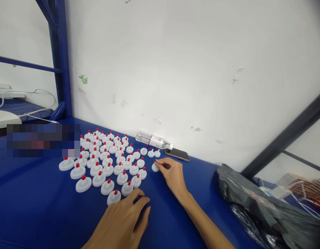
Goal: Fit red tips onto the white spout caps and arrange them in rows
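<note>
My right hand pinches the top of a white dome-shaped cap that stands on the blue table; its tip is hidden by my fingers. Closer to me, my left hand hovers over or rests on the table, fingers loosely bent and apart, holding nothing. Beside its knuckles stands a white cap with a red tip. Several more white caps with red tips stand in rows to the left. Past my right hand are two small white caps and a white cap lying tipped over.
A clear plastic bottle lies along the white wall, with a phone in front of it. A dark plastic bag is at the right. A blue metal post rises at the left, with white cables nearby.
</note>
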